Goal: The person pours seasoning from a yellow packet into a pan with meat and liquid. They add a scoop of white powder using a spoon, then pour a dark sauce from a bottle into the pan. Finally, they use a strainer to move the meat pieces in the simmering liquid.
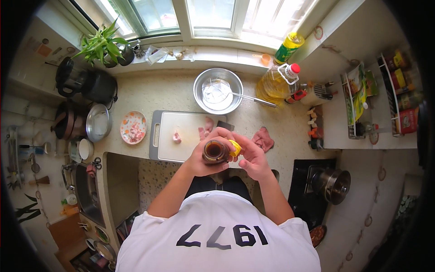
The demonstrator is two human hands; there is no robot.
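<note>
My left hand is wrapped around an open glass jar whose mouth faces up, showing dark brown contents. Beside the rim, the fingers of my right hand hold a yellow lid, apart from the jar's mouth. Both hands are over the front edge of a white cutting board with a grey border. On the board lie a small piece of raw meat and more meat pieces, partly hidden by my hands. A dark blade shows at the board's right side.
A patterned plate of raw meat stands left of the board. Behind are a metal bowl with a wire strainer and a large oil bottle. Rightward lie a red cloth and a stove bearing a lidded pot.
</note>
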